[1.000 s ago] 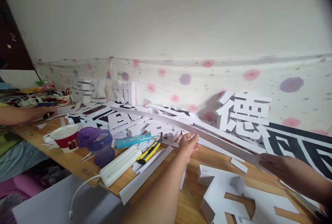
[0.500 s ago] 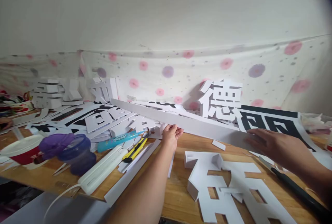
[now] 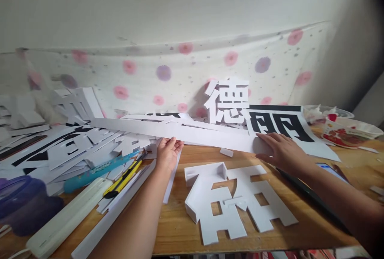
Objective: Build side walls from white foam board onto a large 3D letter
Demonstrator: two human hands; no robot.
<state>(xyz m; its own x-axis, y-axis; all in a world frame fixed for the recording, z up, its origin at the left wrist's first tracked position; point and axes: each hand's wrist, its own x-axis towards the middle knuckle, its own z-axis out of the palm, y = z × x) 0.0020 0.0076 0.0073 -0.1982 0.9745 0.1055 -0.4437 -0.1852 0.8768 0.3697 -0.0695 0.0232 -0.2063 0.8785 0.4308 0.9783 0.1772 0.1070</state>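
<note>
A long white foam-board strip (image 3: 207, 136) is held up above the wooden table, running from the far left to my right hand. My left hand (image 3: 169, 152) pinches its lower edge near the middle. At its right end, my right hand (image 3: 277, 149) grips the strip, thumb below and fingers over the face. Below it lies a flat white cut-out character (image 3: 223, 215), with upright side walls glued along its upper left edges. A small loose white piece (image 3: 226, 152) rests just behind the cut-out.
On the left are a glue gun (image 3: 70, 215), a yellow utility knife (image 3: 124, 179), a blue tube (image 3: 99, 171) and a purple cup (image 3: 27, 205). A finished white character (image 3: 228, 101) leans at the back. A printed sheet (image 3: 279, 125) and a paper bowl (image 3: 349, 131) sit to the right.
My view has turned to the right, so the table's contents sit farther left. Both hands keep hold of the strip, which now lies more level across the view.
</note>
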